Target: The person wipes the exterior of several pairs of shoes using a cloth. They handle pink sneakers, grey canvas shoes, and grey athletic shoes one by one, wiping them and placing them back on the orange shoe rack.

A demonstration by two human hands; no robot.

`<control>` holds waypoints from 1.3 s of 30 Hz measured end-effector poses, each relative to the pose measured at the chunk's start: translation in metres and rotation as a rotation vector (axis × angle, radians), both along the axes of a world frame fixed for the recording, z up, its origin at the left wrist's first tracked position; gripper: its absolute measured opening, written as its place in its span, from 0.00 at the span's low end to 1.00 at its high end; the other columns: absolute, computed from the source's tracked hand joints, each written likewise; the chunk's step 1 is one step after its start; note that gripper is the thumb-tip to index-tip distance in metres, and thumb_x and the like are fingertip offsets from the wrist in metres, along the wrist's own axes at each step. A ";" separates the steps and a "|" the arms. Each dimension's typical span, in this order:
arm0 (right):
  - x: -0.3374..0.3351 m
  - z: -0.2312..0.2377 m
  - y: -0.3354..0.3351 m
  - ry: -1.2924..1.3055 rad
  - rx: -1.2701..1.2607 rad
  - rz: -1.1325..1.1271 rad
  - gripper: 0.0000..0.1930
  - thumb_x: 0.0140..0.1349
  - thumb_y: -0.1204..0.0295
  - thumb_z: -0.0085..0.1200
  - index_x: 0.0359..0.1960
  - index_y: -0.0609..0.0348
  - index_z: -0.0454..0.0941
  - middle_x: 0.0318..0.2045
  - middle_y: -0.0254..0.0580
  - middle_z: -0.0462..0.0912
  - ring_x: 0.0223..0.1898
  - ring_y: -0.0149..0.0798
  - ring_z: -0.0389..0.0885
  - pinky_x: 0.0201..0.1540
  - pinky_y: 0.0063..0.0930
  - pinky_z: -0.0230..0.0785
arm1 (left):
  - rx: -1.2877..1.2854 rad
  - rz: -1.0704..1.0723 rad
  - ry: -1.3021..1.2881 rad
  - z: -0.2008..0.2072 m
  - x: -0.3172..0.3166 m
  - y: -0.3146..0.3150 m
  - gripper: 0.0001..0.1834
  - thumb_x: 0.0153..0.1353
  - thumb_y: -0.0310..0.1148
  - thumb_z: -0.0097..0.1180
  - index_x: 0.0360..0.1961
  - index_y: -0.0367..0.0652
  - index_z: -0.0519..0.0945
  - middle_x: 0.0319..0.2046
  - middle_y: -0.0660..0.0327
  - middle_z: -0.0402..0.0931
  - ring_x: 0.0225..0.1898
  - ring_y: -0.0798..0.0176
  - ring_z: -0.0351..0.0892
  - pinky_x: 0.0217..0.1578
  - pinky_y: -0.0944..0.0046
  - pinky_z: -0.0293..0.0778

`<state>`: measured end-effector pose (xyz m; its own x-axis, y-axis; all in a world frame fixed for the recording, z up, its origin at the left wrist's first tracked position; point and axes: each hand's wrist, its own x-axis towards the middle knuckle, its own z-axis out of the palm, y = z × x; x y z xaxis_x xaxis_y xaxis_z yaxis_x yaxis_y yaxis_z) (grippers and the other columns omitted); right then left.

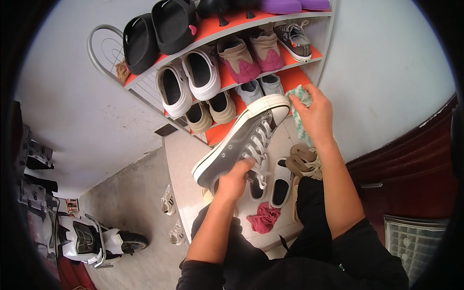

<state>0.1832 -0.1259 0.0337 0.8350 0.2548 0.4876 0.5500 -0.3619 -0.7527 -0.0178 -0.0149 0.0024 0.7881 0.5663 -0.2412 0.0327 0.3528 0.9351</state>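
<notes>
My left hand (232, 180) grips a grey canvas sneaker (231, 144) by its opening, its fingers partly hidden inside. The sneaker has a white sole and white laces, and it is tilted with the toe up and to the right. At the toe's right side, my right hand (314, 113) pinches a fluffy green and white cloth (302, 121), which hangs down from the fingers. The cloth's edge is close to the toe cap; whether they touch I cannot tell.
A shoe rack (208, 38) with red shelves holds several pairs ahead. Below my hands, white slip-on shoes (281, 183), brown sandals (303, 159) and a crumpled pink cloth (264, 217) lie on the tiles. A white scooter (89, 239) stands lower left; a dark red door (406, 169) is at right.
</notes>
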 end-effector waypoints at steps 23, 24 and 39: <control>-0.011 0.010 0.008 0.248 0.243 0.224 0.18 0.54 0.60 0.61 0.35 0.64 0.75 0.26 0.44 0.81 0.28 0.38 0.80 0.34 0.30 0.70 | -0.734 -0.026 -0.556 0.010 0.011 0.021 0.23 0.54 0.28 0.45 0.53 0.34 0.70 0.49 0.51 0.74 0.49 0.52 0.74 0.54 0.56 0.66; -0.014 0.007 0.009 0.262 0.206 0.265 0.19 0.53 0.59 0.61 0.36 0.64 0.76 0.25 0.43 0.81 0.28 0.37 0.80 0.34 0.30 0.70 | -0.737 -0.031 -0.547 0.009 0.010 0.022 0.23 0.54 0.28 0.45 0.53 0.33 0.69 0.50 0.51 0.74 0.49 0.52 0.74 0.54 0.56 0.66; -0.013 0.006 0.005 0.347 0.145 0.337 0.22 0.52 0.55 0.62 0.34 0.64 0.77 0.24 0.40 0.81 0.28 0.33 0.79 0.35 0.28 0.69 | 0.938 -0.129 -0.059 0.014 0.016 -0.003 0.15 0.55 0.34 0.60 0.40 0.36 0.77 0.35 0.60 0.79 0.36 0.70 0.75 0.37 0.66 0.70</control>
<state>0.1697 -0.1207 0.0393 0.8372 0.4884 0.2460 0.3267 -0.0858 -0.9412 -0.0016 -0.0177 0.0164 0.8545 0.4163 0.3106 -0.0378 -0.5466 0.8366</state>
